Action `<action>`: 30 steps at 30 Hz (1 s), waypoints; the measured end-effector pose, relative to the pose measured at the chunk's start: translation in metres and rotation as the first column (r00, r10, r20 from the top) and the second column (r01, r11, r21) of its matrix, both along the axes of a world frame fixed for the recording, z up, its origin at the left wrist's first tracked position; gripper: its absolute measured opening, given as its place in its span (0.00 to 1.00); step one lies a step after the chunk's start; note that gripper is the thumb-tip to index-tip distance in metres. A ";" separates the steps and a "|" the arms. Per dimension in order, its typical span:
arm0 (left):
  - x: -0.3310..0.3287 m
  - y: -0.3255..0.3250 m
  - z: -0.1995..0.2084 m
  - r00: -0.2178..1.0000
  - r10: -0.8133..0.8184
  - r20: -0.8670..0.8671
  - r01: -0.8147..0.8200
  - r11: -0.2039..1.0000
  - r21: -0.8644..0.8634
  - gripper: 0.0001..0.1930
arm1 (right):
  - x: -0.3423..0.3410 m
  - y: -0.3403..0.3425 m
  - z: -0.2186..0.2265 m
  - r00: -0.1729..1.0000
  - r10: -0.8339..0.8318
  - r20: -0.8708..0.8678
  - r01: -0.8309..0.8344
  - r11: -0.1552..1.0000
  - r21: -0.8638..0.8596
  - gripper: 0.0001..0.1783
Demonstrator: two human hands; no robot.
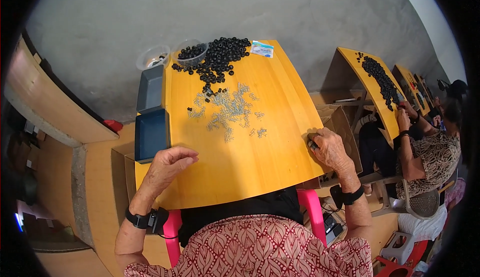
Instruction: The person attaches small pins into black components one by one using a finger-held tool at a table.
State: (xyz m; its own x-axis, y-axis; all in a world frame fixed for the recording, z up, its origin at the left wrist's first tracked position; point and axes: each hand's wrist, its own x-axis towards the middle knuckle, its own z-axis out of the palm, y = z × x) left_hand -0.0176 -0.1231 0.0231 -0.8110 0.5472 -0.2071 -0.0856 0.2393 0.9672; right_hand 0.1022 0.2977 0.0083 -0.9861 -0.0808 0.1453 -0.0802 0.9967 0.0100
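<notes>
My left hand [172,164] hovers over the table's near left part, fingers loosely bent and the thumb a little apart, with nothing visible in it. At the right edge of the table, my right hand [331,149] is closed on a small black piece [313,141], mostly hidden by the fingers. Many small silvery metal pieces [232,108] lie spread on the table's middle. Behind them is a heap of small black ring-like pieces [225,52], some lying in a clear round bowl [204,56].
The yellow wooden table [270,162] abuts a grey wall. A grey tray [151,89], a blue tray [151,136] and a second clear bowl [145,59] line its left side. A small packet [262,49] lies at the back. An open cardboard box [345,132] stands right; a co-worker [430,152] sits beyond.
</notes>
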 end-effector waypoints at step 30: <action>-0.006 0.045 0.032 0.985 -0.166 0.043 0.156 0.972 0.176 0.12 | -0.122 -0.001 0.039 0.988 0.155 -0.016 -0.154 0.987 0.036 0.07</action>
State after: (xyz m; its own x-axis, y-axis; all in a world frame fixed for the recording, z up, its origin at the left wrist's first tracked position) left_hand -0.0236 -0.0785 0.0551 -0.6992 0.7006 -0.1423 -0.1153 0.0859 0.9896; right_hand -0.0197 0.2964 0.0473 -0.9584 -0.2374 0.1585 -0.2328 0.9714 0.0474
